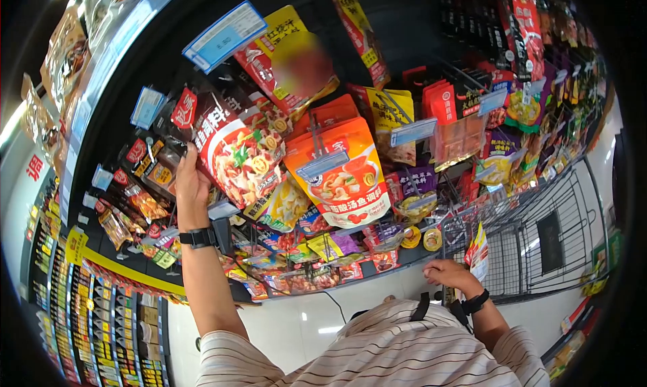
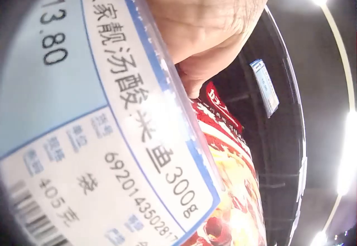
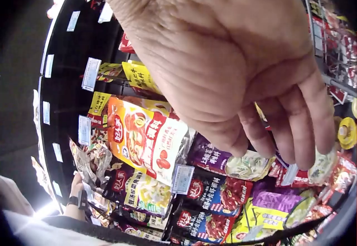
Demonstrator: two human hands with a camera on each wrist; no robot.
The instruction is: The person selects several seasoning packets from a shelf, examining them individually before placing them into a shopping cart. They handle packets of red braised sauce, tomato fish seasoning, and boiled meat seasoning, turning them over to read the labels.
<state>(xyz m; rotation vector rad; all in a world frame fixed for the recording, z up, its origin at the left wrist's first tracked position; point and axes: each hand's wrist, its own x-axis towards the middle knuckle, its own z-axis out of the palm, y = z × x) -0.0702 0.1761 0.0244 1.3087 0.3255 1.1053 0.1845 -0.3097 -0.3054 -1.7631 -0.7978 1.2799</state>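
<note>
My left hand [image 1: 192, 188] pinches the left edge of a large dark packet with a white front and a food picture [image 1: 246, 158], which tilts out from the shelf. In the left wrist view, the hand [image 2: 209, 25] is at the packet's top [image 2: 223, 112], partly hidden behind a price tag [image 2: 111, 123]. An orange pouch [image 1: 344, 175] hangs just right of that packet. My right hand [image 1: 448, 276] is low, in front of the shelf, fingers loosely bent and holding nothing. In the right wrist view, this hand's fingers [image 3: 298, 126] hang relaxed before the hanging packets.
Rows of packets on hooks fill the shelf, with price tags [image 1: 226, 37] sticking out. A wire shopping cart [image 1: 552, 232] stands at the right. Yellow round tape-like items [image 1: 432, 239] hang near the shelf's lower edge. Another stocked shelf [image 1: 101, 313] is at lower left.
</note>
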